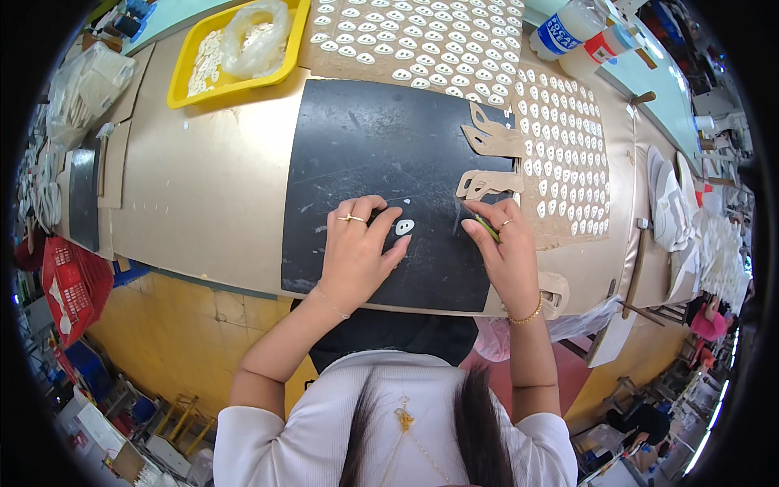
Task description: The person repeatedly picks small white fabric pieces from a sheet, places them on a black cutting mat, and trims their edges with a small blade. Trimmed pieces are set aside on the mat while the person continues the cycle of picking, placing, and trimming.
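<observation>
A small white oval piece (404, 227) with dark holes lies on the black mat (349, 154). My left hand (357, 247) rests on the mat beside it, thumb and fingers apart around the piece without clearly gripping it. A tiny white scrap (407, 200) lies just beyond. My right hand (510, 252) is closed on a slim green-handled tool (487, 227) whose tip slants toward the mat; its exact kind is too small to make out. Beyond that hand, tan cut-out pieces (487, 183) with slots lie over the mat's right edge.
Rows of similar white pieces cover brown boards (560, 146) at the back and right. A yellow tray (180, 89) with loose pieces and a plastic bag stands far left. Bottles (568, 32) stand at the back right. A wooden-handled hammer-like tool (637, 264) lies right.
</observation>
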`<action>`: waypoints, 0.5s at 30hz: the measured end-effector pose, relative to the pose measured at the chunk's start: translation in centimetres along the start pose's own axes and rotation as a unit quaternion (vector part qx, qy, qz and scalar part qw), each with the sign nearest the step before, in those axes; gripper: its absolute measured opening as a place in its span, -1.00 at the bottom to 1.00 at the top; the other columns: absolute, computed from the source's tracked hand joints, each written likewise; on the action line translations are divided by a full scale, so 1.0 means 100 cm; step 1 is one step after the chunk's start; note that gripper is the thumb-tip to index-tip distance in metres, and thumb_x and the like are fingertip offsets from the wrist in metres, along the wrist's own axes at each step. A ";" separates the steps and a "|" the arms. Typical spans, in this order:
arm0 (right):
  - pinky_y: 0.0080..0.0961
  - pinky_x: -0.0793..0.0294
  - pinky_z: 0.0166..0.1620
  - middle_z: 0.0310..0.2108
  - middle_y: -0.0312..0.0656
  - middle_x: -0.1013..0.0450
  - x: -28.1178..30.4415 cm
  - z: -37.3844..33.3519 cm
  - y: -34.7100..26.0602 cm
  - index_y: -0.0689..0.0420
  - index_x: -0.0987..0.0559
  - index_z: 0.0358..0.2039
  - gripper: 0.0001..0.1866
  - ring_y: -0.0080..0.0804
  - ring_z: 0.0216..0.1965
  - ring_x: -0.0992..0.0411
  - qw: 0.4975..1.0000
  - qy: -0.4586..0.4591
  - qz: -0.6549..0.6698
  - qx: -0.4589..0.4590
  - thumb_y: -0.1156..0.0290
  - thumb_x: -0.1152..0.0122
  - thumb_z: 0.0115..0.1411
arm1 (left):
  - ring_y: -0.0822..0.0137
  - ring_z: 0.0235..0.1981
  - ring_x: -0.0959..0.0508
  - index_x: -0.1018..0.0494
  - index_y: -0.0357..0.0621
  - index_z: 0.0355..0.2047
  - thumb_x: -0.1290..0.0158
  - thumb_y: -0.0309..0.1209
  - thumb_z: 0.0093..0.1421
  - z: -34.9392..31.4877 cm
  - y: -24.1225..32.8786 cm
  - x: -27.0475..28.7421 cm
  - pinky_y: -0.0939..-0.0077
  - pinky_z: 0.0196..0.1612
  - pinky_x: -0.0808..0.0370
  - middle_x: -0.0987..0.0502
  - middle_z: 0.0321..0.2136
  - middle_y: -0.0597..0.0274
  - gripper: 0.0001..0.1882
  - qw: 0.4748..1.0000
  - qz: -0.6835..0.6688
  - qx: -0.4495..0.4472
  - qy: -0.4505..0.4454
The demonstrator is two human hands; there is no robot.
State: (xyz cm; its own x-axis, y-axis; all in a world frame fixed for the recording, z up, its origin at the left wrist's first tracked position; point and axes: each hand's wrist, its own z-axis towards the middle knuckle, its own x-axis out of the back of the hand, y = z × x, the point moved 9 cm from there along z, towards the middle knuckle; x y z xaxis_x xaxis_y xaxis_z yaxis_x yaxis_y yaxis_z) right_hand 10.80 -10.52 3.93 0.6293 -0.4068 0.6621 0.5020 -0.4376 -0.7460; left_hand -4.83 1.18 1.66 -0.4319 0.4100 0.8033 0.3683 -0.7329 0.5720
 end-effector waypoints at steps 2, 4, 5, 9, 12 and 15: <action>-0.38 -0.42 -0.25 -0.34 -0.12 -0.42 0.001 0.000 0.004 0.19 -0.66 -0.05 -0.72 -0.24 -0.35 -0.43 1.000 0.008 0.011 -0.008 0.36 -0.34 0.26 | 0.15 -0.01 -0.42 -0.59 -0.15 -0.14 -0.35 -0.38 0.02 0.002 0.003 -0.001 0.22 0.05 -0.34 -0.46 -0.10 0.19 -0.64 1.000 0.014 -0.007 0.008; -0.39 -0.41 -0.25 -0.35 -0.13 -0.42 0.003 0.002 0.008 0.20 -0.67 -0.06 -0.73 -0.25 -0.35 -0.43 1.000 0.018 0.016 -0.006 0.38 -0.34 0.27 | 0.15 -0.02 -0.44 -0.59 -0.15 -0.18 -0.34 -0.39 0.02 0.006 0.004 -0.003 0.21 0.05 -0.34 -0.47 -0.11 0.20 -0.67 0.999 0.023 -0.021 0.017; -0.39 -0.41 -0.25 -0.35 -0.13 -0.42 0.003 0.002 0.008 0.20 -0.67 -0.06 -0.73 -0.25 -0.35 -0.43 1.000 0.017 0.014 -0.003 0.38 -0.33 0.27 | 0.16 -0.03 -0.44 -0.58 -0.15 -0.20 -0.34 -0.40 0.02 0.006 0.004 -0.003 0.21 0.04 -0.34 -0.47 -0.12 0.20 -0.69 0.999 0.026 -0.030 0.021; -0.39 -0.41 -0.26 -0.36 -0.13 -0.41 0.002 0.001 0.010 0.20 -0.67 -0.07 -0.74 -0.26 -0.36 -0.42 1.000 0.020 0.016 0.005 0.38 -0.33 0.27 | 0.20 -0.08 -0.47 -0.58 -0.14 -0.27 -0.32 -0.42 0.02 0.008 0.008 -0.001 0.23 0.02 -0.32 -0.50 -0.18 0.25 -0.76 0.996 0.037 -0.074 0.027; -0.40 -0.40 -0.27 -0.37 -0.14 -0.41 0.004 -0.001 0.012 0.20 -0.67 -0.07 -0.75 -0.26 -0.37 -0.41 0.999 0.034 0.025 0.002 0.39 -0.32 0.27 | 0.24 -0.10 -0.48 -0.58 -0.11 -0.30 -0.32 -0.43 0.02 0.009 0.009 0.000 0.24 0.00 -0.31 -0.51 -0.22 0.31 -0.78 0.994 0.037 -0.094 0.027; -0.40 -0.39 -0.27 -0.38 -0.15 -0.40 0.007 -0.003 0.015 0.20 -0.67 -0.08 -0.76 -0.27 -0.39 -0.40 0.999 0.042 0.033 -0.001 0.39 -0.31 0.28 | 0.27 -0.11 -0.48 -0.61 -0.09 -0.34 -0.32 -0.43 0.01 0.012 0.009 0.004 0.26 -0.02 -0.29 -0.52 -0.24 0.36 -0.81 0.992 0.048 -0.110 0.034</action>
State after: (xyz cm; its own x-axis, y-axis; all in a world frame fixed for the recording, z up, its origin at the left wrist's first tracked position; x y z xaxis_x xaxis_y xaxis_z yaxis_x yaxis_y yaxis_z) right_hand 11.79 -11.74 3.26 0.6081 -0.5010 0.6157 0.4603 -0.4093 -0.7878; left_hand -3.64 1.36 2.65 -0.4606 0.3010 0.8350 0.2242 -0.8708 0.4376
